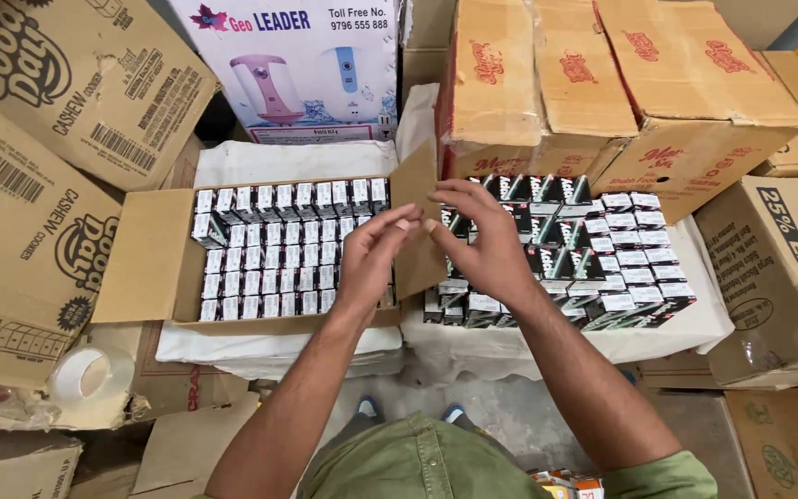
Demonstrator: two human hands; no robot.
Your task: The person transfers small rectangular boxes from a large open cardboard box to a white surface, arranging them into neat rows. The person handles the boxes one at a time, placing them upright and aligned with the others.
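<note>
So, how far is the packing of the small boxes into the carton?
The open carton already looks nearly full: rows of small packs stand tightly in it. Just now the left hand and the right hand meet over the carton's right flap; whether they hold a pack I cannot tell. A heap of dark packs on the white cloth at the right is left.

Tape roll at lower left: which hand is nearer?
Left. The left hand is up and to the right of the tape roll, over the open carton; the right hand is farther right, by the stacked small boxes.
</note>
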